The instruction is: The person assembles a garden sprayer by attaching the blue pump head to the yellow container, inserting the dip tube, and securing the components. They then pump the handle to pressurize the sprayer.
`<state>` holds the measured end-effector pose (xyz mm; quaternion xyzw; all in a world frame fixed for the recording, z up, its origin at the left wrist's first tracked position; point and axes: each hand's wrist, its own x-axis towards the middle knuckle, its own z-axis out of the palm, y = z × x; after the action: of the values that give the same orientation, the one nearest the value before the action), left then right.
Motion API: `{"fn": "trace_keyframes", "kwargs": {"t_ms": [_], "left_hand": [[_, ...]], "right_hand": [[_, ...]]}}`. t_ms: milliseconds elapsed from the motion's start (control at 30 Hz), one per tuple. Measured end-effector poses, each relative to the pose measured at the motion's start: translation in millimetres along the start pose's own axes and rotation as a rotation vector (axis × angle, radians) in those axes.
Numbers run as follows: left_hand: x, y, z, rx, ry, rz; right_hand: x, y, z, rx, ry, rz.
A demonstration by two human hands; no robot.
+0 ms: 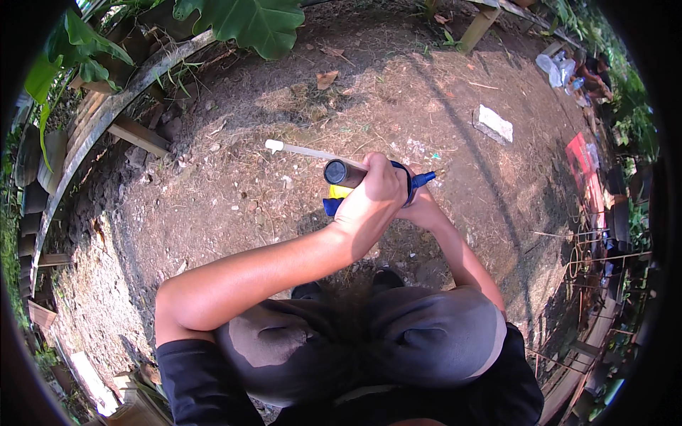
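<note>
My left hand (375, 193) is wrapped around a dark tube-shaped cartridge (341, 172), whose round open end faces left. A thin white nozzle (307, 150) sticks out to the left past it, ending in a white tip. My right hand (420, 206) sits just behind and under the left one, gripping a blue tool (420, 179) with a blue-and-yellow part (335, 197) showing below the cartridge. Both hands are held over bare dirt, above my knees in grey shorts.
Dry brown soil (234, 199) with scattered leaves lies below. A white block (494, 123) rests on the ground at upper right. Large green leaves (249, 21) and curved boards (106, 117) border the upper left. Red items and clutter (586, 160) line the right edge.
</note>
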<state>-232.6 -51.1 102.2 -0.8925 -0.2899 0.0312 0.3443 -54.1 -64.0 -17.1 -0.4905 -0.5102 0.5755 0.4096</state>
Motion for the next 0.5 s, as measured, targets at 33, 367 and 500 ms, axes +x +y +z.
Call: {"fn": "trace_keyframes", "kwargs": {"t_ms": [33,367,500], "left_hand": [[-1.2,0.3,-1.1,0.013,-0.005,0.004],[-33.6,-42.8,53.9,-0.856,0.534,-0.551],[-24.3,-57.6,43.4,-2.037,0.163,-0.27]], "right_hand": [[-0.5,2.0,2.0,0.013,-0.002,-0.011],[-15.9,2.4,-7.0,0.279,0.01,-0.056],[-14.8,1.0,-2.1,0.134,-0.309,-0.054]]}}
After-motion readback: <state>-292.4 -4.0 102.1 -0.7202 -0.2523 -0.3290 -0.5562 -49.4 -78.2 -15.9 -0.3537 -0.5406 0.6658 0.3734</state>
